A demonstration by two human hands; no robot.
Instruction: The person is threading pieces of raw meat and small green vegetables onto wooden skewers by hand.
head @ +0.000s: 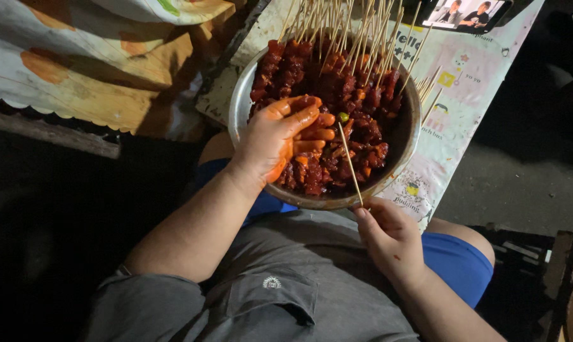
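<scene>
In the head view, the right hand [391,237] pinches the lower end of a single bamboo skewer [350,163] between thumb and fingers, closed on the stick. The skewer's long axis runs steeply, from the hand at the bowl's near rim up and slightly to the left, so that its tip points into the bowl at a small green piece [343,117] lying on the meat. The right forearm comes in from the lower right, wrist bent upward toward the rim.

The left hand [280,136], smeared with orange-red sauce, lies palm down inside the metal bowl [236,107]. Its fingers curl over the loose marinated meat pieces [312,171] and appear to grip some of them, though what is under the palm is hidden. The left forearm reaches up from the lower left.

There is one bowl, resting at the edge of a printed table cover [464,82]. At its far side stands a dense cluster of filled skewers [337,69], their bare sticks fanning up and away; they overlap too much to count. A phone [467,12] with a lit screen lies at the top edge, and a patterned cloth [103,57] is spread at the upper left.
</scene>
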